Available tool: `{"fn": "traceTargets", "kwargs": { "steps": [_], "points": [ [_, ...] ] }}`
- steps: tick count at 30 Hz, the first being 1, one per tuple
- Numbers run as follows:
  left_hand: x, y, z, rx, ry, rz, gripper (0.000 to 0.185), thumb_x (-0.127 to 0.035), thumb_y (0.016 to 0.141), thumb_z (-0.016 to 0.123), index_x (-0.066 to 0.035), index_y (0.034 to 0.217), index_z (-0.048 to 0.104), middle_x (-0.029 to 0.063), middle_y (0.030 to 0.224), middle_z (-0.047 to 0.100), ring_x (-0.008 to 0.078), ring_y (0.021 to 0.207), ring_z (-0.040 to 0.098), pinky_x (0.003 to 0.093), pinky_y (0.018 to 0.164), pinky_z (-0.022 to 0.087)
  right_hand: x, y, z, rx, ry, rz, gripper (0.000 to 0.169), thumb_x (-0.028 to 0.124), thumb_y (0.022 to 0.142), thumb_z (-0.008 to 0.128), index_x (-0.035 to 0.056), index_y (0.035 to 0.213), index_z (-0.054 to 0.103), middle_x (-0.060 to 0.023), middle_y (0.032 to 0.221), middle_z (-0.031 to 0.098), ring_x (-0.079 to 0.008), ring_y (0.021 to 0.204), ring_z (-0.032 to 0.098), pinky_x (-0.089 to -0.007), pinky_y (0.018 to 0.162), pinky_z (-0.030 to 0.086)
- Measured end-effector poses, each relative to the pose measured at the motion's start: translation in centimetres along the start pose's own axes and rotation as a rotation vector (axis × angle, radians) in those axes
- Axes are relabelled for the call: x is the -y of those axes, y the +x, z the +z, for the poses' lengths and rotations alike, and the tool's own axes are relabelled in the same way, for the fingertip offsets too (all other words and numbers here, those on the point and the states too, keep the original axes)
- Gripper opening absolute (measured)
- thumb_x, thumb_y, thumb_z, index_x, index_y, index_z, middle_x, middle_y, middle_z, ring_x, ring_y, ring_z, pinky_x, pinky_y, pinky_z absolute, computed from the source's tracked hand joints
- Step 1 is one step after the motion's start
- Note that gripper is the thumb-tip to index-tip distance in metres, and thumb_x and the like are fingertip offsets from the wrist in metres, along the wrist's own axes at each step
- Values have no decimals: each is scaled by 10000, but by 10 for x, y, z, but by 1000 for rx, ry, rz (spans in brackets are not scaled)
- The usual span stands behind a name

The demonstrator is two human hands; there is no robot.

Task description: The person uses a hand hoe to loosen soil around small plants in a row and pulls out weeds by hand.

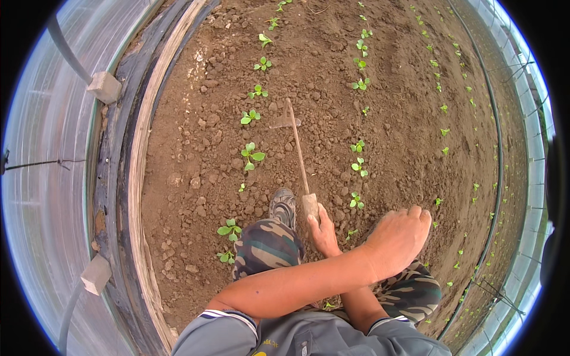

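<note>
My right hand (323,232) grips the short wooden handle (310,205) of a small hand hoe. The hoe's thin metal shank (297,149) runs up and away from the handle. Its flat blade (285,123) rests at the soil between two rows of green seedlings. A leafy seedling (252,155) grows left of the shank, and another (359,167) stands to its right. My left forearm crosses over the right one. Above my bent right knee, my left hand (401,236) has its fingers curled down, with nothing visible in it; its palm is hidden.
My shoe (283,205) is on the soil between the rows, close to the left row. A wooden board (141,133) edges the bed at left, beside clear plastic sheeting (44,133) and concrete blocks (105,87). On the right, a dark hose (498,133) runs past more seedlings (445,151).
</note>
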State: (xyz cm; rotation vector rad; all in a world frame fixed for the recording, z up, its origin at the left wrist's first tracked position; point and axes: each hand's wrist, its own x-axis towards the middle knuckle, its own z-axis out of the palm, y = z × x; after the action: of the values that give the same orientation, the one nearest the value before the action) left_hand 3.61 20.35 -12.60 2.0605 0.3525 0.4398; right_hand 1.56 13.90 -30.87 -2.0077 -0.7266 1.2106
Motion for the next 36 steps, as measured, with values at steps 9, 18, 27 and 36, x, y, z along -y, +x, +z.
{"fn": "traceTargets", "kwargs": {
  "steps": [9,18,27,36],
  "points": [
    [-1,12,5,134,-32,-28,415,-125,860,605,61,1211,485,222,1059,579,379,943,622,457,816,506,-9,114,-47,-102,-21,59,626,330,954,543,-66,1410,377,-217,1011,658,-232,581,668,-366,608,538],
    [11,32,5,252,32,-101,460,-188,883,613,32,1266,482,208,1138,587,377,1038,621,451,866,514,-40,11,-71,-86,-53,136,555,360,937,557,-15,1332,447,-179,935,659,-240,671,667,-400,716,525],
    [22,80,0,-283,-208,-66,164,-49,816,707,-40,818,543,44,694,470,139,567,433,299,533,408,53,-31,-197,93,571,148,234,209,939,630,37,1068,540,-51,762,586,-143,606,579,-306,559,501],
    [90,108,15,-233,-56,-87,356,49,770,660,-46,651,338,66,600,330,169,520,339,326,479,331,61,-18,-237,-312,1274,262,274,75,891,605,54,1086,413,-85,804,555,-173,642,571,-377,556,528]
  ]
}}
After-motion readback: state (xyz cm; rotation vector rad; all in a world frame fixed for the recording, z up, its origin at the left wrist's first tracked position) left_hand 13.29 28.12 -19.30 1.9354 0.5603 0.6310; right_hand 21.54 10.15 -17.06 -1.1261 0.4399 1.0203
